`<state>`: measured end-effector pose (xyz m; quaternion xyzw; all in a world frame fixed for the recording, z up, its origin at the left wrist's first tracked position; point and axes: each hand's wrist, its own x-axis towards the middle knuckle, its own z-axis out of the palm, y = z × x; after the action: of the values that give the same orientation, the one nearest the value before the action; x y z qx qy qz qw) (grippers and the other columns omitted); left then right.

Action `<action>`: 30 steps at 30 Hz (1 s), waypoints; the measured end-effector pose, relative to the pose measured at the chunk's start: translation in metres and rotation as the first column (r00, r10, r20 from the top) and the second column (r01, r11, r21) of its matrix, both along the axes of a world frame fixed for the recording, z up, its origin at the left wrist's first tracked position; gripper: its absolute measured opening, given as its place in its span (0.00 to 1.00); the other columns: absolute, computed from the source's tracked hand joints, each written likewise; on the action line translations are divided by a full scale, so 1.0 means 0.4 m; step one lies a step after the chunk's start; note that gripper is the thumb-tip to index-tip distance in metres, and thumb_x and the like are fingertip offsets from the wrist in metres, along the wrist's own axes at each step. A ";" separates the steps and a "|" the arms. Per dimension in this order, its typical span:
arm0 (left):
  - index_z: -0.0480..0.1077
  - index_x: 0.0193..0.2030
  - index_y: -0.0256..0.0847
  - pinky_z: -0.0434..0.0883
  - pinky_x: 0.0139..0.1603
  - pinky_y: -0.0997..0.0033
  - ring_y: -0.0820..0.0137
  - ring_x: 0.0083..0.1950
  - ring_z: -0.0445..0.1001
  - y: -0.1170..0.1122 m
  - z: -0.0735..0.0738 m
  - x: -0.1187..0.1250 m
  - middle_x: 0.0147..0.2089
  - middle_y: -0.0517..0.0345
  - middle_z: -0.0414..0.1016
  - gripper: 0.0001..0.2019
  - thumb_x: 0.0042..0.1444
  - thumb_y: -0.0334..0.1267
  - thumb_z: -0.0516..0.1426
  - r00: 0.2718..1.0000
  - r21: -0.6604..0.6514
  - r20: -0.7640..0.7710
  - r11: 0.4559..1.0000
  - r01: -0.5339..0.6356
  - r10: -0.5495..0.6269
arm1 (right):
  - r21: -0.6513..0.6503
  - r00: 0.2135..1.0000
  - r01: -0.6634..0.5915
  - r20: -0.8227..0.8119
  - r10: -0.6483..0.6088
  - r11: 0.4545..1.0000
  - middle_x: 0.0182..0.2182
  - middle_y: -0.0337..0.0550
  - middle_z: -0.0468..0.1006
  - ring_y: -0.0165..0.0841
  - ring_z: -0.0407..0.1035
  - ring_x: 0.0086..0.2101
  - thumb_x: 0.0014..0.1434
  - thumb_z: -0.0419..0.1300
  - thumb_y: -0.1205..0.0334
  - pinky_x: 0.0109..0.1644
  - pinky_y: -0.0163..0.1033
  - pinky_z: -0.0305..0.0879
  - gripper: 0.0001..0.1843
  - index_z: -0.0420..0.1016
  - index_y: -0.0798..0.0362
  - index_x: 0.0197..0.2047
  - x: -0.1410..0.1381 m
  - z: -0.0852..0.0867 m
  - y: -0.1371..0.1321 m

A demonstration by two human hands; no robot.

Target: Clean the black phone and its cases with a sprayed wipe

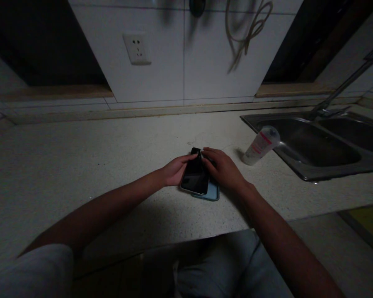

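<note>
A black-screened smartphone (pixel 195 178) is held over the middle of the counter, partly out of line with a light blue phone case (pixel 211 191) under it. My left hand (pixel 176 169) grips the phone's left edge, its thumb lying across the upper screen. On the other side, my right hand (pixel 220 166) is bent over the case's right side, with its fingertips close to the phone's upper right corner. The case shows at the lower right; its upper part is hidden by the phone and my right hand.
A clear plastic cup (pixel 258 147) with red print stands right of my hands, beside a double steel sink (pixel 301 176) with a faucet (pixel 332 97). On the tiled back wall are a socket (pixel 137 48) and a looped cord (pixel 247 39). The counter's front edge (pixel 186 241) runs below my forearms.
</note>
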<state>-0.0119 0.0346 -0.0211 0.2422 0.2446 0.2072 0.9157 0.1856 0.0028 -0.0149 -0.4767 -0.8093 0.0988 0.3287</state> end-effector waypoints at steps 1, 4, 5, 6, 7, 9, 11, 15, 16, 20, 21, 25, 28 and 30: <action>0.72 0.55 0.31 0.66 0.59 0.55 0.58 0.46 0.81 -0.001 0.001 0.000 0.43 0.43 0.82 0.18 0.65 0.42 0.57 1.000 -0.002 -0.001 1.000 -0.002 0.002 | -0.001 1.000 -0.002 -0.001 0.002 1.000 0.57 0.55 0.78 0.49 0.71 0.58 0.68 0.54 0.57 0.62 0.63 0.66 0.19 0.77 0.50 0.57 0.000 0.000 0.000; 0.72 0.54 0.31 0.66 0.59 0.56 0.58 0.46 0.81 -0.002 0.001 -0.001 0.42 0.43 0.82 0.18 0.65 0.42 0.57 1.000 -0.006 -0.010 1.000 -0.012 0.012 | -0.006 1.000 -0.002 0.008 0.002 1.000 0.57 0.56 0.77 0.49 0.70 0.59 0.68 0.53 0.57 0.63 0.62 0.66 0.19 0.77 0.51 0.57 0.001 0.000 0.001; 0.72 0.54 0.31 0.66 0.59 0.56 0.58 0.46 0.81 -0.002 0.001 -0.001 0.42 0.44 0.82 0.17 0.65 0.42 0.57 1.000 -0.007 -0.014 1.000 -0.016 0.016 | -0.004 1.000 -0.001 0.009 0.001 1.000 0.57 0.56 0.77 0.49 0.70 0.59 0.68 0.53 0.57 0.63 0.62 0.66 0.19 0.77 0.51 0.57 0.001 0.000 0.001; 0.72 0.54 0.31 0.66 0.59 0.56 0.58 0.46 0.81 -0.002 0.001 -0.001 0.42 0.44 0.82 0.17 0.65 0.42 0.56 1.000 -0.007 -0.015 1.000 -0.019 0.019 | -0.001 1.000 -0.002 0.009 0.002 1.000 0.57 0.56 0.77 0.49 0.70 0.59 0.68 0.53 0.57 0.63 0.62 0.66 0.19 0.77 0.51 0.57 0.000 0.000 0.001; 0.72 0.54 0.31 0.66 0.59 0.56 0.58 0.46 0.81 -0.001 0.001 -0.002 0.41 0.44 0.82 0.17 0.66 0.42 0.56 1.000 -0.006 -0.016 1.000 -0.019 0.019 | 0.004 1.000 -0.004 0.005 0.004 1.000 0.57 0.56 0.77 0.49 0.70 0.59 0.68 0.53 0.57 0.62 0.62 0.66 0.19 0.77 0.50 0.57 0.000 0.000 0.000; 0.72 0.54 0.31 0.66 0.59 0.56 0.58 0.46 0.81 0.000 0.001 -0.002 0.41 0.44 0.82 0.17 0.66 0.41 0.55 1.000 -0.002 -0.010 1.000 -0.010 0.010 | 0.011 1.000 -0.006 -0.002 0.006 1.000 0.57 0.55 0.78 0.49 0.70 0.59 0.68 0.53 0.58 0.62 0.63 0.66 0.19 0.77 0.50 0.57 -0.001 0.000 0.000; 0.72 0.54 0.31 0.66 0.59 0.56 0.58 0.46 0.81 0.001 -0.001 -0.002 0.42 0.44 0.82 0.17 0.66 0.42 0.56 1.000 0.005 0.000 1.000 0.004 -0.004 | 0.012 1.000 -0.003 0.001 0.003 1.000 0.57 0.55 0.78 0.49 0.70 0.59 0.68 0.53 0.57 0.62 0.63 0.66 0.19 0.77 0.50 0.57 -0.001 -0.001 0.000; 0.72 0.55 0.30 0.66 0.59 0.56 0.58 0.46 0.81 0.003 -0.006 -0.003 0.41 0.44 0.82 0.18 0.65 0.42 0.56 1.000 0.023 0.017 1.000 0.013 -0.013 | 0.013 1.000 0.000 0.013 0.000 1.000 0.57 0.56 0.77 0.49 0.70 0.59 0.68 0.53 0.57 0.62 0.62 0.66 0.19 0.77 0.51 0.57 -0.002 -0.002 0.001; 0.72 0.55 0.30 0.66 0.59 0.56 0.58 0.45 0.81 0.003 -0.008 -0.003 0.42 0.43 0.82 0.18 0.65 0.43 0.56 1.000 0.028 0.020 0.999 0.020 -0.021 | 0.014 1.000 -0.001 0.012 0.001 1.000 0.57 0.56 0.77 0.49 0.70 0.59 0.68 0.53 0.58 0.62 0.63 0.66 0.19 0.77 0.50 0.57 -0.002 -0.003 0.002; 0.71 0.57 0.31 0.66 0.59 0.55 0.57 0.46 0.81 0.006 -0.010 -0.005 0.43 0.43 0.82 0.20 0.65 0.44 0.56 0.998 0.040 0.030 0.998 0.057 -0.058 | 0.006 1.000 0.001 0.015 -0.001 1.000 0.58 0.57 0.77 0.50 0.70 0.59 0.68 0.53 0.58 0.63 0.62 0.66 0.19 0.77 0.51 0.57 -0.001 -0.002 0.002; 0.71 0.57 0.31 0.66 0.59 0.54 0.57 0.46 0.81 0.006 -0.010 -0.005 0.43 0.42 0.82 0.20 0.65 0.44 0.56 0.998 0.040 0.031 0.997 0.059 -0.061 | 0.000 1.000 0.005 0.017 -0.005 1.000 0.58 0.58 0.77 0.50 0.70 0.59 0.68 0.53 0.58 0.63 0.62 0.66 0.19 0.77 0.52 0.57 -0.001 -0.002 0.001; 0.71 0.57 0.30 0.65 0.60 0.54 0.56 0.47 0.81 0.004 -0.007 -0.004 0.43 0.42 0.82 0.20 0.66 0.44 0.55 0.998 0.030 0.028 0.998 0.046 -0.047 | -0.007 1.000 0.011 0.014 -0.011 1.000 0.58 0.57 0.77 0.49 0.70 0.59 0.68 0.53 0.57 0.63 0.62 0.66 0.19 0.77 0.52 0.57 -0.001 -0.001 0.000; 0.71 0.57 0.30 0.66 0.60 0.55 0.57 0.47 0.81 0.002 -0.006 -0.003 0.42 0.43 0.82 0.19 0.66 0.43 0.55 1.000 0.015 0.014 1.000 0.021 -0.021 | -0.007 1.000 0.014 0.013 -0.014 1.000 0.58 0.56 0.77 0.49 0.70 0.59 0.68 0.53 0.57 0.63 0.62 0.66 0.19 0.77 0.51 0.57 -0.002 0.001 -0.002; 0.71 0.56 0.31 0.66 0.60 0.55 0.58 0.46 0.81 0.002 -0.006 -0.003 0.42 0.44 0.82 0.18 0.66 0.42 0.55 1.000 0.013 0.000 1.000 0.006 -0.006 | -0.014 1.000 0.014 0.014 -0.013 1.000 0.58 0.57 0.77 0.49 0.70 0.59 0.68 0.53 0.57 0.63 0.62 0.66 0.20 0.77 0.52 0.57 -0.002 0.004 -0.003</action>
<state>-0.0130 0.0352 -0.0236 0.2487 0.2423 0.2059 0.9149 0.1848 0.0017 -0.0134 -0.4851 -0.8077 0.0987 0.3202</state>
